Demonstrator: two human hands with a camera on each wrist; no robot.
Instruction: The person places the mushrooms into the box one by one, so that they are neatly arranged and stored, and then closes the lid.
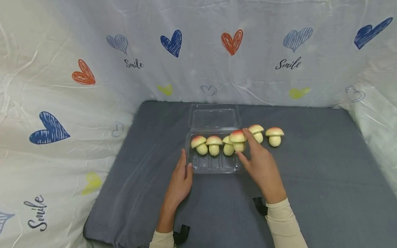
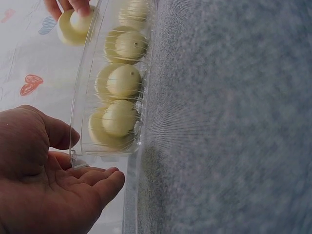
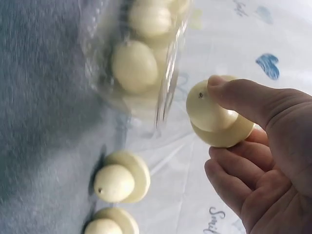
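Note:
A clear plastic clamshell container point(image 1: 214, 169) holds several toy mushrooms, among them one at its left end point(image 1: 199, 144) and one beside it point(image 1: 214, 145). My left hand point(image 1: 180, 182) holds the container's near left edge, thumb at the rim point(image 2: 74, 151) and fingers below it. My right hand point(image 1: 263, 165) pinches another mushroom point(image 3: 214, 114) between thumb and fingers, above the container's right end. This mushroom has a red-tinged cap and a pale stem; in the right wrist view its stem end faces the camera. It partly hides a mushroom point(image 1: 227, 146) behind it.
Two more mushrooms, a nearer one point(image 1: 256, 132) and a farther one point(image 1: 274, 137), stand on the grey cloth point(image 1: 325, 165) right of the container. The container's lid point(image 1: 214, 117) lies folded back toward a white curtain point(image 1: 198, 75) printed with hearts.

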